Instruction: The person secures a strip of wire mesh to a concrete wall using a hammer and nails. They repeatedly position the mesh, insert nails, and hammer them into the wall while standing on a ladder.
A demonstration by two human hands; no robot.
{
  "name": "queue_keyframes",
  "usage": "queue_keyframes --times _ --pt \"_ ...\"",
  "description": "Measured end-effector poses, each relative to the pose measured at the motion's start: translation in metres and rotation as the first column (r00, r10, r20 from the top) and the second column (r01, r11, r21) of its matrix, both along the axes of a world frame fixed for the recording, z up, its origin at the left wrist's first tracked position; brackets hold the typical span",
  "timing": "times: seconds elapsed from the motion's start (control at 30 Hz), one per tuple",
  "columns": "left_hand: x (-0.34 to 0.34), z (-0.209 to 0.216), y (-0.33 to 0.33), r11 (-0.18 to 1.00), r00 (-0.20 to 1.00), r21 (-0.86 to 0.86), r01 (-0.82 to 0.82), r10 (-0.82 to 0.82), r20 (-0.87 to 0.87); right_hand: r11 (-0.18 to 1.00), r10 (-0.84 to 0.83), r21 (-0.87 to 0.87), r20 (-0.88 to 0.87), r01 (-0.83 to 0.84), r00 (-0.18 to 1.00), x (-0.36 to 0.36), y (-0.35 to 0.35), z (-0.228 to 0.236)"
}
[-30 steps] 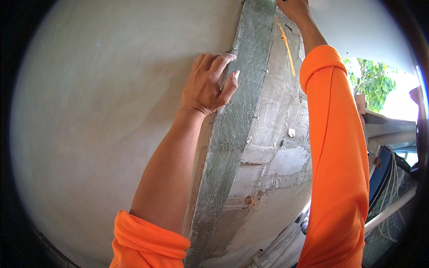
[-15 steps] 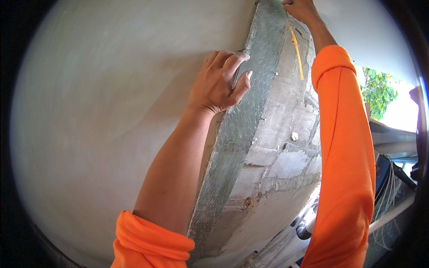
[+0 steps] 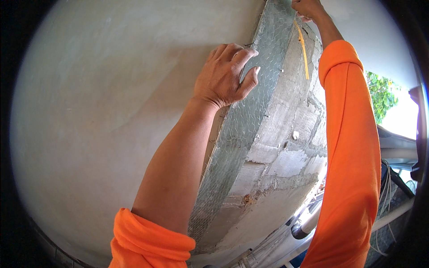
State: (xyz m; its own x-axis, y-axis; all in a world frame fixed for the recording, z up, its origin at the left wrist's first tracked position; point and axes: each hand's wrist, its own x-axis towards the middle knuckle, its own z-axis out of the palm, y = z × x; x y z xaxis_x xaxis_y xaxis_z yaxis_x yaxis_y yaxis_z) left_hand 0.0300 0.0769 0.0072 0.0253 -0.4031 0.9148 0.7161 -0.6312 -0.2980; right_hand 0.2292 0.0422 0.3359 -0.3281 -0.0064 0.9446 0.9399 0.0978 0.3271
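Note:
My left hand [image 3: 227,75] rests at the edge where the smooth plastered wall [image 3: 111,89] meets a long strip of wire mesh [image 3: 241,120]. Its thumb and fingers are apart and slightly bent, with the fingertips over the border of the mesh. Up at the top edge of the picture, my right hand [image 3: 309,9] is closed beside the upper end of the strip. Partly cut off by the frame, it hides whatever its fingers may hold. Below it hangs a thin yellow strip [image 3: 304,53] against the rough wall.
Right of the mesh is a bare block wall [image 3: 277,147] with patchy mortar. A nail-like piece [image 3: 248,44] sticks out near my left fingertips. Pale pipes [image 3: 393,214], cables and a dark pipe end [image 3: 298,231] lie at the lower right; green leaves [image 3: 380,96] show through an opening.
Both hands appear slightly farther right, along with the mesh and yellow strip, as the view shifts. My left hand keeps nearly the same pose at the edge; my right hand stays closed.

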Motion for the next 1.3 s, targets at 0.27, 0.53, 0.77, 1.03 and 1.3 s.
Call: queue_keyframes --times 0.27,0.53,0.77,1.03,1.3 --pt "0.0 0.0 0.0 1.0 1.0 -0.002 -0.006 0.006 -0.005 0.996 -0.028 -0.088 -0.014 0.027 1.0 -0.004 -0.004 -0.009" --pt "-0.001 0.0 -0.003 1.0 1.0 -0.002 -0.027 0.027 0.004 0.994 -0.109 0.013 0.035 0.108 0.993 -0.02 -0.019 -0.024" --pt "-0.001 -0.001 -0.004 1.0 1.0 -0.009 -0.005 0.005 -0.008 0.974 -0.031 -0.227 -0.144 -0.003 0.989 -0.037 -0.045 -0.042" --pt "0.0 -0.001 -0.004 1.0 1.0 -0.011 -0.002 0.002 0.006 0.968 -0.203 -0.184 -0.161 0.172 0.966 -0.048 -0.044 -0.047" --pt "0.0 -0.001 -0.003 0.999 0.999 -0.025 -0.03 0.03 0.013 0.949 -0.212 -0.272 -0.18 0.159 0.96 -0.047 -0.046 -0.044"
